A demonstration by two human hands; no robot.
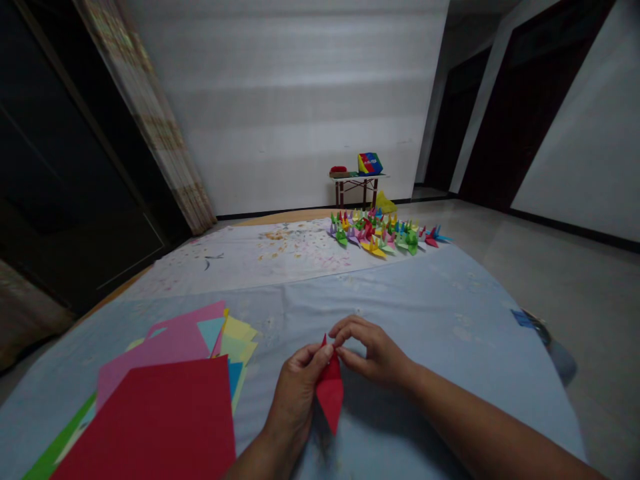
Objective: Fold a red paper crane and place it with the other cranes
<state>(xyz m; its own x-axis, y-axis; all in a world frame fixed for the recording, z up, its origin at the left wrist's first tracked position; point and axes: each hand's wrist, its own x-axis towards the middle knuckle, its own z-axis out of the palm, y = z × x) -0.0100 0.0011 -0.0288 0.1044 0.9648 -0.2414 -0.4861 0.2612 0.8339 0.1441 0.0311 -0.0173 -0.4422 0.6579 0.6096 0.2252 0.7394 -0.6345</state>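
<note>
A folded piece of red origami paper [331, 393], long and diamond-shaped, is held just above the cloth near the front of the table. My left hand [299, 380] pinches its left side, with the thumb lying over the upper part. From the right, the thumb and fingertips of my right hand [373, 350] close on the paper's upper edge near its tip. The fingertips partly hide the fold there. Left of my hands lies a stack of coloured paper sheets, a large red sheet [165, 420] on top, with a pink sheet [155, 353] behind it.
Many folded paper cranes [373, 233] in several colours stand grouped at the table's far right. A pale blue cloth [430, 300] and a white patterned cloth [235, 260] cover the round table. Beyond it, a small folding table [357, 179] bears a colourful box [370, 163].
</note>
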